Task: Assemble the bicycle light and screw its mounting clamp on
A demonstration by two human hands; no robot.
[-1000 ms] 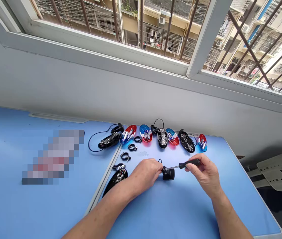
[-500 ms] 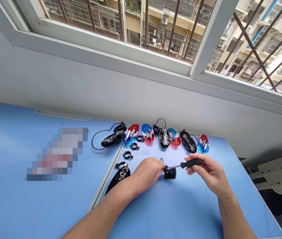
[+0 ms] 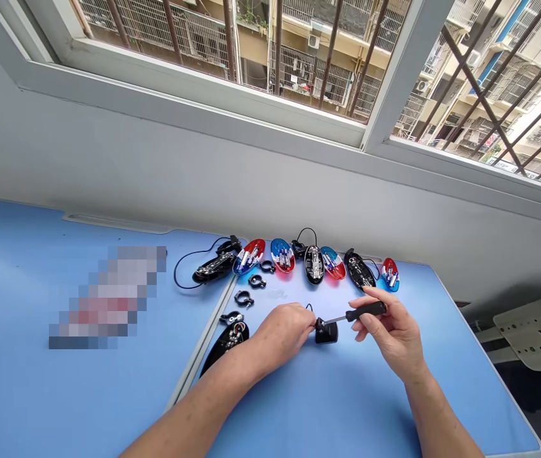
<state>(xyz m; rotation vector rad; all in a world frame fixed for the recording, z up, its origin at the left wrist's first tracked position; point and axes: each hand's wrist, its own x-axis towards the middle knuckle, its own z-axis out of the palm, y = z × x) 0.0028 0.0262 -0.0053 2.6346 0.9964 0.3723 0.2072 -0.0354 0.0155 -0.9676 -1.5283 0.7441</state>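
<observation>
My left hand [image 3: 285,334] is closed, its fingertips pinching the left end of a small black plastic part [image 3: 327,333] low over the blue table. A thin black cable [image 3: 309,307] loops up behind that part. Between the thumb and fingers of my right hand [image 3: 397,337] is a screwdriver [image 3: 366,311] with a black handle. Its metal shaft points left, and the tip meets the upper left of the black part. An open black oval housing [image 3: 225,346] with wires inside lies beside my left forearm, which partly covers it.
Several black ring clamps [image 3: 244,298] lie in a line left of my hands. Along the back stand opened black housings [image 3: 315,264] and red-and-blue oval shells [image 3: 282,256] holding batteries. A seam [image 3: 203,340] divides two tabletops. A blurred patch [image 3: 108,296] covers something at left.
My right hand's grip on the screwdriver has shifted slightly, with its wrist and forearm swung a little left. The screwdriver tip and my left hand stay at the black part.
</observation>
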